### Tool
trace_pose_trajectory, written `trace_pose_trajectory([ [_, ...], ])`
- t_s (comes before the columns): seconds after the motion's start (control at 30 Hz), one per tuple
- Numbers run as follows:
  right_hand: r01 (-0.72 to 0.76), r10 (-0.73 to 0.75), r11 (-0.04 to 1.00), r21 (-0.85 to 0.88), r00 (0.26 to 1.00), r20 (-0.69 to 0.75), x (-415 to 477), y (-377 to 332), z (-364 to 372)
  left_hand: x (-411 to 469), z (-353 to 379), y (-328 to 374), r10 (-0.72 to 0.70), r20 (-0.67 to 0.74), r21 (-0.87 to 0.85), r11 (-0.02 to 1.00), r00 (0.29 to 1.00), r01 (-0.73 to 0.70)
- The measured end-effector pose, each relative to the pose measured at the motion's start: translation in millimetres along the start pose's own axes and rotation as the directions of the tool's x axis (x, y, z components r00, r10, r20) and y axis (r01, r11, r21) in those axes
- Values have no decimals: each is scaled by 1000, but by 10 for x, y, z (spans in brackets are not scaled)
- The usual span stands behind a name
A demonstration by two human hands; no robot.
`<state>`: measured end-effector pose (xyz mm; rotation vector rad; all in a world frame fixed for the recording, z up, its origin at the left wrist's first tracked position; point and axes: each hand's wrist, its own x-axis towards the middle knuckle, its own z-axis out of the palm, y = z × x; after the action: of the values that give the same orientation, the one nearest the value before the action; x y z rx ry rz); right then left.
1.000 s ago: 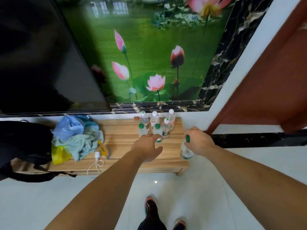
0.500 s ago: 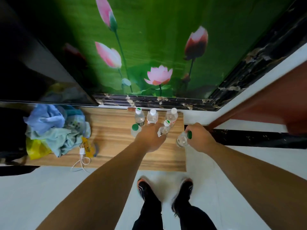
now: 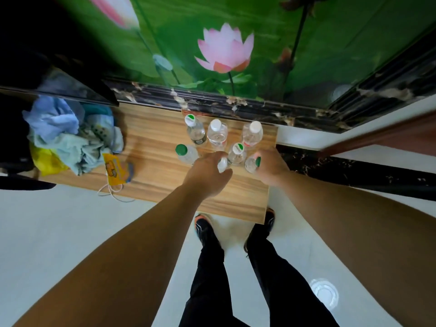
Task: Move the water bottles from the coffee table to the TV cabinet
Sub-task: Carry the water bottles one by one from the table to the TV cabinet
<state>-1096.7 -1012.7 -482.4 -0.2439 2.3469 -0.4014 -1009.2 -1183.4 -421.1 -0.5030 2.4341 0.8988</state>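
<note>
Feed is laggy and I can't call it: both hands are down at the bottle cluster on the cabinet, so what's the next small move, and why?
Probably set both bottles down and let go. The right hand holds a green-capped bottle over the TV cabinet by its right edge; the left hand grips another bottle just in front of the five standing bottles.

bottles (image 3: 217, 134): clear glossy plastic; TV cabinet (image 3: 153, 147): smooth wood-grain top; floor (image 3: 59, 232): glossy tile
</note>
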Motion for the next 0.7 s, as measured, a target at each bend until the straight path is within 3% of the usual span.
trace_pose_trajectory([
  [0.17, 53, -53, 999, 11, 998, -25, 189, 100, 0, 40, 122, -63, -24, -5, 17, 1000, 1000, 24],
  [0.47, 22, -21, 1000, -14, 998, 58, -88, 48, -177, -72, 27, -145, -92, 17, -12, 996, 996, 92],
  [0.7, 47, -47, 999, 5, 996, -73, -532, -474, -686, -305, -639, -50, -26, -81, -11, 1000, 996, 26],
])
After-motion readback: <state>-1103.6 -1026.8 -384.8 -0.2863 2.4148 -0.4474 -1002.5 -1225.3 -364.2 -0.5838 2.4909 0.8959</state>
